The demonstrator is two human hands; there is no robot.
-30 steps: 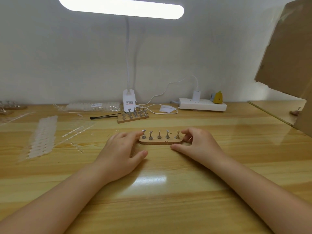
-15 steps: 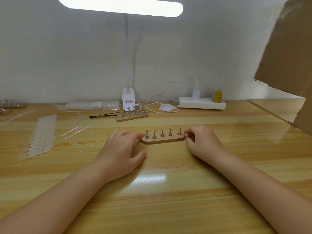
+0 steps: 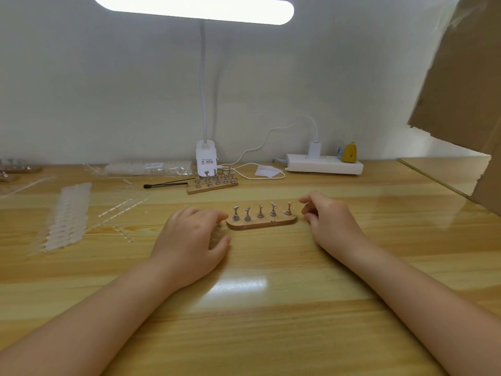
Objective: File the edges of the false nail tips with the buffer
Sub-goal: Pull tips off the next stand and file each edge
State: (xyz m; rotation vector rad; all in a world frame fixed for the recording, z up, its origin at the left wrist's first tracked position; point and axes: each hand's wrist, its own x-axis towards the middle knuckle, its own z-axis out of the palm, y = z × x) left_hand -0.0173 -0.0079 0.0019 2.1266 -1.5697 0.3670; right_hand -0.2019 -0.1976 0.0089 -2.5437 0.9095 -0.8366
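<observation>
Five small metal pegs (image 3: 260, 211) stand in a row on the wooden holder (image 3: 261, 223) that lies near the middle of the table (image 3: 271, 308), and we have a hand at each end of it. Our left hand (image 3: 189, 245) rests palm down on the wood, its fingers loosely curled; the fingertips (image 3: 221, 216) reach the holder's left end, though we cannot tell whether they touch it or only lie just beside it. Our right hand (image 3: 329, 221) sits just off the holder's right end with its fingers bent inward, holding nothing — a narrow gap shows between them and the wood.

Toward the table's far edge stands a second holder (image 3: 212, 184) with two rows of pegs, and a thin black-tipped tool (image 3: 165, 184) lies just to its left. Strips of clear false nail tips (image 3: 67, 215) are spread out near the left edge, with a clear packet of more tips (image 3: 147, 167) behind them by the wall. We cannot make out a buffer anywhere on the table.

A white clip lamp (image 3: 206, 158) rises at the far edge, its lit bar overhead; a white power strip (image 3: 324, 164) lies to its right with a plug and a small yellow object (image 3: 349, 153) on it. Brown cardboard (image 3: 466, 77) hangs over the right corner.
</observation>
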